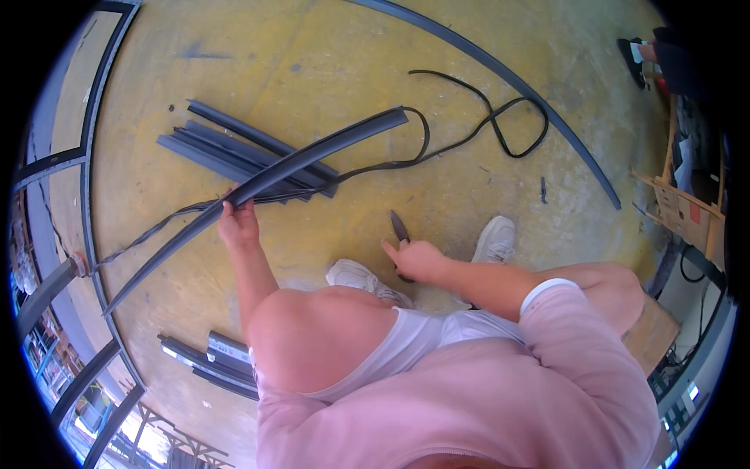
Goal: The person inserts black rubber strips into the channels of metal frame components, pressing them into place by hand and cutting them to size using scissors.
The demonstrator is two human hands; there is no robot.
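Note:
My left hand [238, 224] is closed round a long dark grey profile strip [312, 153], which slants from the lower left up to the middle of the floor. From that strip's far end a thin black rubber strip [426, 133] loops out and back beneath it. My right hand [418, 259] grips a knife [399, 226] with its dark blade pointing away from me; the index finger is stretched out to the left of it. Under and behind the held strip lies a bundle of short grey profile pieces [215, 150]. The knife's blade is apart from the strips.
The black strip's far part curls in a loop [544, 129] on the yellowish floor. A long curved grey strip [500, 69] lies at the far right. Several short profiles [211, 366] lie by my left knee. Cardboard boxes [687, 215] stand right; a dark metal frame [87, 203] stands left.

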